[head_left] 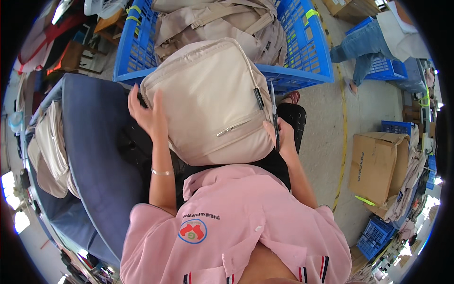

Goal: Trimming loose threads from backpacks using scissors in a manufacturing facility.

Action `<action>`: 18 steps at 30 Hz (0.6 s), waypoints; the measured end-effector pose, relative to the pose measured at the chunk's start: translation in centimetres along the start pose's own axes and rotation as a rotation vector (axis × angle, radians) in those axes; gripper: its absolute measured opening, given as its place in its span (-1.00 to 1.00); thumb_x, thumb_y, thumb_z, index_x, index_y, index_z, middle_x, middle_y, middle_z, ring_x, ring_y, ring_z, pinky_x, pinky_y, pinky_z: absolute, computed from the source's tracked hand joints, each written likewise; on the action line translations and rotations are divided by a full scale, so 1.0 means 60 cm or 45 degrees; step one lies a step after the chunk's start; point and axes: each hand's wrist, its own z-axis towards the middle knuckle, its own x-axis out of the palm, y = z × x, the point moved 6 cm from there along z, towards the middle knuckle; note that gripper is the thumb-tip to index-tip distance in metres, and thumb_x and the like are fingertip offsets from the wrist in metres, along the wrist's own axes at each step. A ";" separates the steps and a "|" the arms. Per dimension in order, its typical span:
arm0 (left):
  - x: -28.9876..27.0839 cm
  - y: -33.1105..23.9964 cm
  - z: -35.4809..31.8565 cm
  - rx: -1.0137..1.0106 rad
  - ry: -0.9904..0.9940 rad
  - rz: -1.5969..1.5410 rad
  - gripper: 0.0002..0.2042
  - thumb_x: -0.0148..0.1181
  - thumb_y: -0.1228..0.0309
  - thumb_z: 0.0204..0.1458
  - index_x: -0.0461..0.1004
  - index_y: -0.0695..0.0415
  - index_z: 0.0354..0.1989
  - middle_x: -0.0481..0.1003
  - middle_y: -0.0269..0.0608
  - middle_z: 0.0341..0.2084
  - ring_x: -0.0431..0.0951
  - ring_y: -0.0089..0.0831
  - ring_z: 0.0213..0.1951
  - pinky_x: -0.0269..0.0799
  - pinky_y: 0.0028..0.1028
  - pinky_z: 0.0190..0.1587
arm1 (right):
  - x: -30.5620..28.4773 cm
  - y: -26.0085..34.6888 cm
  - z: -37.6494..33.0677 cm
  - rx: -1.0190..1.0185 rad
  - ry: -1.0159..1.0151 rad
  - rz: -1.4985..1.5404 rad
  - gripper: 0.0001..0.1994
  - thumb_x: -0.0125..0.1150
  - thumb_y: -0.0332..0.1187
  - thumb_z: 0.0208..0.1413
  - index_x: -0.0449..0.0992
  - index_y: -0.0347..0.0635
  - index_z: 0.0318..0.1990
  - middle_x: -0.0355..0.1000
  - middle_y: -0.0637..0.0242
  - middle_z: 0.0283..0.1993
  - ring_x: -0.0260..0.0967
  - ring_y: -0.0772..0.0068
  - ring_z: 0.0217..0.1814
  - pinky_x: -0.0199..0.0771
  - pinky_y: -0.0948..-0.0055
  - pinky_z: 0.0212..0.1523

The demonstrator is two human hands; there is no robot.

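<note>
beige backpack (210, 102) on the person's lap, near a blue crate (307, 57) of more beige bags, left hand (149, 113) flat and open on its left side, right hand (279, 135) closed around thin dark scissors (274, 116) at its right edge

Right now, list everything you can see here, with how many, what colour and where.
backpack: one, beige, on the lap, held by both hands
more bags: a pile, beige, in the crate ahead
crate: one, blue, in front of the knees
table: one, blue-grey top, at the left
cardboard box: one, brown, on the floor at the right
small crates: several, blue, far right
another person: one, in jeans, top right
tool: one, thin, dark, in the right hand
left hand: flat on the backpack's left side
right hand: at the backpack's right edge
</note>
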 end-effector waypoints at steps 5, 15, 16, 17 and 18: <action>-0.004 0.085 -0.104 -0.550 0.156 -0.613 -0.22 0.47 0.28 -0.06 0.20 0.30 0.30 0.26 0.03 0.24 0.23 -0.09 0.28 0.12 -0.24 0.33 | -0.025 0.028 0.043 0.049 -0.178 0.169 -0.54 0.34 -0.03 0.15 0.40 -0.28 -0.50 0.23 0.53 -0.58 0.06 0.66 -0.51 0.12 0.49 -0.53; 0.113 -0.125 0.054 0.593 0.295 -0.183 -0.59 0.33 0.40 -0.01 0.51 0.20 0.05 0.50 -0.06 0.05 0.42 -0.08 0.12 0.33 -0.27 0.15 | 0.042 0.109 0.148 -0.258 -0.039 0.017 -0.70 0.40 -0.29 0.06 0.44 -0.32 -0.26 0.32 0.45 -0.42 0.15 0.60 -0.35 0.26 0.51 -0.30; 0.157 -0.132 0.066 0.473 0.491 -0.308 -0.62 0.32 0.37 0.00 0.53 0.21 0.02 0.52 -0.05 0.00 0.44 -0.09 0.07 0.36 -0.28 0.09 | 0.046 0.115 0.139 -0.269 -0.035 0.034 -0.71 0.40 -0.30 0.06 0.43 -0.32 -0.26 0.31 0.45 -0.42 0.14 0.61 -0.36 0.25 0.52 -0.31; 0.196 -0.139 0.073 0.350 0.691 -0.438 -0.64 0.32 0.34 0.01 0.55 0.22 -0.02 0.54 -0.05 -0.04 0.46 -0.10 0.03 0.38 -0.28 0.03 | 0.046 0.120 0.126 -0.276 -0.038 0.049 -0.71 0.39 -0.31 0.07 0.42 -0.32 -0.26 0.31 0.46 -0.43 0.14 0.62 -0.36 0.24 0.52 -0.32; 0.212 -0.144 0.084 0.349 0.684 -0.431 -0.64 0.32 0.34 0.01 0.55 0.22 -0.02 0.54 -0.05 -0.04 0.46 -0.10 0.03 0.38 -0.28 0.03 | 0.049 0.134 0.107 -0.282 -0.030 0.052 -0.71 0.39 -0.31 0.07 0.42 -0.32 -0.26 0.31 0.46 -0.43 0.14 0.62 -0.36 0.24 0.52 -0.32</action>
